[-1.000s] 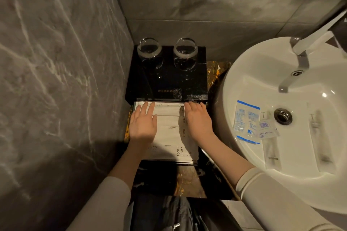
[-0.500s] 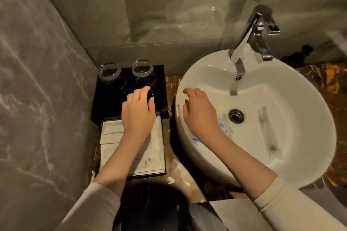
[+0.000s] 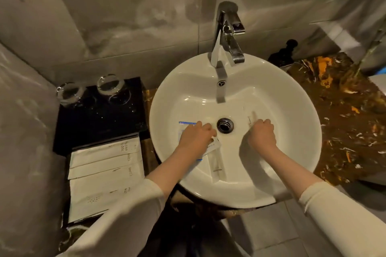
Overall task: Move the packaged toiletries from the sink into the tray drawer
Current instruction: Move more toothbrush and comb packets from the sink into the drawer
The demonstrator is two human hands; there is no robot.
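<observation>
Now that both hands have left the tray drawer (image 3: 104, 175) at lower left, the left hand (image 3: 195, 136) presses blue-edged packets (image 3: 184, 123) and the right hand (image 3: 261, 133) curls on a clear sachet (image 3: 251, 118) in the sink (image 3: 167, 98): pickup starts.

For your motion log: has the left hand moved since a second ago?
Yes. The left hand left the tray drawer and went right into the sink, beside the drain.

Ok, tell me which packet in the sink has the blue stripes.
The flat packet under the left hand, left of the drain; the long packets nearby are clear, unstriped.
</observation>
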